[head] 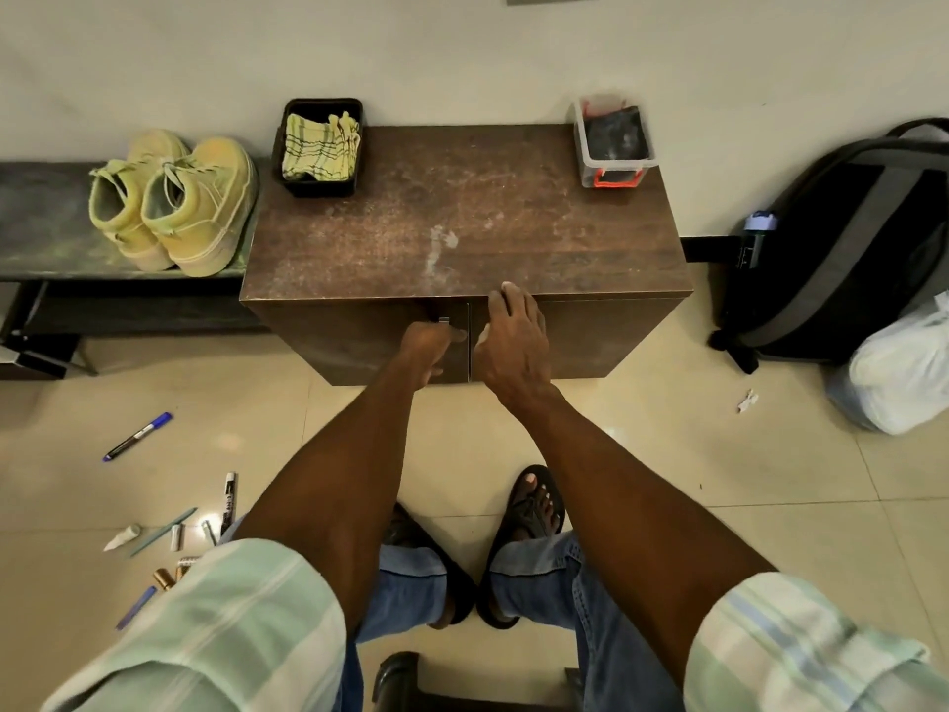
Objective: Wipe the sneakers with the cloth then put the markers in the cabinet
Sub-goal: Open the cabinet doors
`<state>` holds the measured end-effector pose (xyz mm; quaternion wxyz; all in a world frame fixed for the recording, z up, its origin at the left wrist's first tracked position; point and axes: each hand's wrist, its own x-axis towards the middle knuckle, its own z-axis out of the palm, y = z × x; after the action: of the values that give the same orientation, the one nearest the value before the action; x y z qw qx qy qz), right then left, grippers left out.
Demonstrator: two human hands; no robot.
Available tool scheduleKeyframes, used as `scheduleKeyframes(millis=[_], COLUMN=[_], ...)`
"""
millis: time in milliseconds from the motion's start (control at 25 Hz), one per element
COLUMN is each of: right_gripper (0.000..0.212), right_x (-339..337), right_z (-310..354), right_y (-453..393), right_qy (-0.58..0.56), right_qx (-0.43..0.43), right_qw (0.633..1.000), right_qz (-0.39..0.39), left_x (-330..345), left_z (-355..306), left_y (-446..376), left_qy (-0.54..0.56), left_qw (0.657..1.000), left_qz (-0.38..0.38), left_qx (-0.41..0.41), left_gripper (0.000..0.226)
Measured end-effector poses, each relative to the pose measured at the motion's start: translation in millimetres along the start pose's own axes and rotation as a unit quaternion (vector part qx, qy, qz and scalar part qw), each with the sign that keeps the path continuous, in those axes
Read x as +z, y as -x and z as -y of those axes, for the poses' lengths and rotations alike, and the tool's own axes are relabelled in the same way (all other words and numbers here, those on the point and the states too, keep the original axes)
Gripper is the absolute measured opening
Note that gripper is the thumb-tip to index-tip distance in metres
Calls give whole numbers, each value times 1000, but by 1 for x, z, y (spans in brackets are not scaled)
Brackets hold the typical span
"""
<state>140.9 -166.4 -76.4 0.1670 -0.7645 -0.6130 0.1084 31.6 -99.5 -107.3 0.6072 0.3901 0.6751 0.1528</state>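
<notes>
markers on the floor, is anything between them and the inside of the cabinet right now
Yes: the cabinet doors look shut. The left hand grips the left door's handle; the right hand rests at the top edge. The markers lie on the floor to the left.

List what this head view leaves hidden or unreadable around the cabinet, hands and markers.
- Cabinet interior: hidden behind its doors.
- Left door handle: mostly covered by the left hand.
- Right hand: its fingers reach the top edge; contact unclear.
- Markers on the floor: some hidden under the left sleeve; labels too small.
</notes>
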Motion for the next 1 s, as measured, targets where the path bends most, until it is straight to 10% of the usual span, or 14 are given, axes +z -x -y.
scheduleKeyframes(millis=[280,560,1000], right_gripper=[41,35,55], right_x=[-18,-8,50], right_z=[9,66,181], right_y=[20,64,103], right_qy=[-23,-139,-89], right_qx=[-27,-19,-185], right_qw=[999,937,860], right_qz=[27,320,468], left_x=[-13,-59,-168], left_z=[41,110,156], left_y=[44,91,129], left_qy=[-84,-262,80], left_qw=[995,959,947], left_qz=[19,-62,-309], left_qx=[58,89,29], left_gripper=[14,25,33])
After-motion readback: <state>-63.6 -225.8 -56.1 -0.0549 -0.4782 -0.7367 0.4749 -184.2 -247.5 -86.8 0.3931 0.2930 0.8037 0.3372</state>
